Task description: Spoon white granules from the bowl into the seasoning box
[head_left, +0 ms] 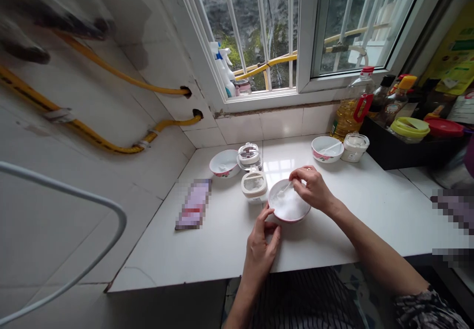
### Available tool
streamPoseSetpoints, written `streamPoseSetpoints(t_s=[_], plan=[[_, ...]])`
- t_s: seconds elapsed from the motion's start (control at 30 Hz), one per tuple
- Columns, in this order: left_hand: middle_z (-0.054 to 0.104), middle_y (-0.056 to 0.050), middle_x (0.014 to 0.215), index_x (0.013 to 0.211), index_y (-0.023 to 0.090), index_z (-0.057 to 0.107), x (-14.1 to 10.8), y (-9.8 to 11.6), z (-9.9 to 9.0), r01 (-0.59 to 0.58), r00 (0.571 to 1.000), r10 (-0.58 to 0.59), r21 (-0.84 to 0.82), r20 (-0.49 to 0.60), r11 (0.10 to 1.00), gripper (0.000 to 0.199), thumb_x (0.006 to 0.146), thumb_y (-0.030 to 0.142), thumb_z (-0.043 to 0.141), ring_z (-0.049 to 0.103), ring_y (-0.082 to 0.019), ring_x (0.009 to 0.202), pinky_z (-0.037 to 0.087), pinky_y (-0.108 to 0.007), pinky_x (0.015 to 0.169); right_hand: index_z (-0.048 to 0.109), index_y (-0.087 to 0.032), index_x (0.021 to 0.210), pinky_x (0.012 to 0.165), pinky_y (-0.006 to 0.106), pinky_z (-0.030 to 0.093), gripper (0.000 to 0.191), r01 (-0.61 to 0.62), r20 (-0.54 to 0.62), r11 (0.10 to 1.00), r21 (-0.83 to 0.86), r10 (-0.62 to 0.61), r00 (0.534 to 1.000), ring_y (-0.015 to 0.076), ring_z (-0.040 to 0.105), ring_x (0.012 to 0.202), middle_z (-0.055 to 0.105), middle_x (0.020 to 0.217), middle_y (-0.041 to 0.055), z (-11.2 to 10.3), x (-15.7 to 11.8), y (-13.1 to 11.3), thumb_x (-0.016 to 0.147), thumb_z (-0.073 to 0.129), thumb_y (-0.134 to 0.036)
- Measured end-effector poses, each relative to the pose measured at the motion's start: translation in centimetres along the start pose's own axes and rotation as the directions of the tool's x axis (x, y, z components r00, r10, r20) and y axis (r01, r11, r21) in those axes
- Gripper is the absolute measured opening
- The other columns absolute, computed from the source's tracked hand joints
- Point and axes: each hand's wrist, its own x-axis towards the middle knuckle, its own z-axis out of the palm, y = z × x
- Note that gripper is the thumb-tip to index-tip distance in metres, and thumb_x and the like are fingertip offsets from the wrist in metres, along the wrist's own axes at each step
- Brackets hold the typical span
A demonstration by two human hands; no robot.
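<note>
Pinching a spoon [286, 188] between the thumb and nearly closed fingers of the right hand [313, 185], with its tip in the white powder [292, 207] of a bowl [289, 220] just left of that hand. Touching the bowl's near-left rim with the left hand [262, 244], curled half open. Could spill powder through too quick a stroke, or slide against the jar [254, 185] beyond the left hand through a hard push. Set on a glossy white counter [207, 252] beneath both hands, near a window frame [259, 98] farther off.
</note>
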Motion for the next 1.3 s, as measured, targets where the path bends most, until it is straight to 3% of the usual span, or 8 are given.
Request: streamPoseSetpoints(t_s=[0.27, 0.4, 0.5, 0.8, 0.97, 1.1, 1.2, 1.3], plan=[[0.069, -0.012, 0.123, 0.122, 0.021, 0.056, 0.0, 0.1, 0.1, 0.021, 1.0, -0.021, -0.005, -0.01, 1.0, 0.035, 0.087, 0.02, 0.055, 0.07, -0.012, 0.074, 0.058, -0.025, 0.077, 0.065, -0.021, 0.067, 0.084, 0.034, 0.045, 0.019, -0.202, 0.127, 0.974, 0.106, 0.189, 0.974, 0.0179, 0.062, 0.066, 0.066, 0.057, -0.0006, 1.0, -0.1, -0.3, 0.074, 0.048, -0.013], [0.07, -0.011, 0.119, 0.121, 0.021, 0.057, 0.1, 0.2, 0.1, 0.031, 0.999, -0.031, -0.007, -0.01, 0.999, 0.035, 0.087, 0.021, 0.055, 0.07, -0.012, 0.073, 0.058, -0.025, 0.076, 0.064, -0.02, 0.066, 0.062, 0.027, 0.044, 0.016, -0.41, 0.162, 0.868, 0.28, 0.378, 0.912, 0.0153, 0.058, 0.055, 0.063, 0.053, -0.0016, 0.4, 0.2, 0.0, 0.07, 0.049, -0.019], [0.07, -0.011, 0.115, 0.122, 0.021, 0.056, 0.1, 0.2, 0.0, 0.038, 0.999, -0.038, -0.002, -0.004, 0.999, 0.034, 0.087, 0.022, 0.055, 0.07, -0.012, 0.074, 0.058, -0.026, 0.077, 0.064, -0.02, 0.065, 0.061, 0.026, 0.044, 0.014, -0.493, 0.185, 0.772, 0.401, 0.459, 0.869, 0.0146, 0.058, 0.054, 0.062, 0.051, -0.0022, 0.3, 0.4, 0.1, 0.066, 0.051, -0.022], [0.072, -0.009, 0.111, 0.124, 0.021, 0.055, 0.1, 0.1, -0.1, 0.038, 0.999, -0.039, 0.019, 0.023, 0.999, 0.036, 0.088, 0.022, 0.055, 0.069, -0.013, 0.073, 0.058, -0.027, 0.078, 0.066, -0.018, 0.064, 0.061, 0.029, 0.046, 0.012, -0.552, 0.244, 0.589, 0.59, 0.521, 0.818, 0.0138, 0.054, 0.051, 0.062, 0.048, -0.0017, 0.0, 1.0, 0.6, 0.062, 0.057, -0.026], [0.073, -0.008, 0.106, 0.124, 0.021, 0.055, 0.1, -0.3, 0.0, 0.027, 0.999, -0.027, 0.008, 0.033, 1.0, 0.036, 0.088, 0.019, 0.055, 0.07, -0.014, 0.075, 0.058, -0.028, 0.078, 0.065, -0.018, 0.077, 0.068, 0.031, 0.052, 0.013, -0.417, 0.116, 0.66, 0.624, 0.45, 0.886, 0.0167, 0.065, 0.061, 0.068, 0.06, 0.0008, 0.5, 1.5, -0.6, 0.074, 0.059, -0.03], [0.068, -0.011, 0.124, 0.126, 0.022, 0.054, 0.1, -0.6, -0.1, 0.013, 0.999, -0.014, 0.002, 0.042, 1.0, 0.038, 0.089, 0.019, 0.056, 0.072, -0.015, 0.08, 0.059, -0.028, 0.081, 0.064, -0.02, 0.089, 0.081, 0.036, 0.051, 0.013, -0.102, -0.052, 0.92, 0.379, 0.132, 0.99, 0.0193, 0.07, 0.076, 0.074, 0.082, 0.0055, 2.0, 1.4, -1.9, 0.09, 0.052, -0.025], [0.063, -0.013, 0.134, 0.127, 0.023, 0.054, 0.0, -0.7, -0.1, 0.003, 0.999, -0.003, -0.008, 0.039, 1.0, 0.038, 0.09, 0.019, 0.056, 0.072, -0.015, 0.083, 0.059, -0.03, 0.083, 0.065, -0.02, 0.089, 0.095, 0.041, 0.044, 0.021, 0.205, 0.02, 0.976, 0.075, -0.207, 0.978, 0.0186, 0.068, 0.075, 0.075, 0.078, 0.0045, 2.6, 1.2, -2.2, 0.093, 0.046, -0.012], [0.061, -0.013, 0.137, 0.127, 0.023, 0.054, 0.0, -0.8, 0.0, 0.009, 0.999, -0.008, -0.016, 0.045, 1.0, 0.037, 0.09, 0.02, 0.056, 0.072, -0.015, 0.084, 0.059, -0.03, 0.085, 0.065, -0.021, 0.09, 0.097, 0.041, 0.041, 0.023, 0.29, 0.034, 0.957, -0.006, -0.29, 0.956, 0.0173, 0.065, 0.072, 0.076, 0.079, 0.0034, 2.1, 1.2, -2.0, 0.093, 0.046, -0.009]])
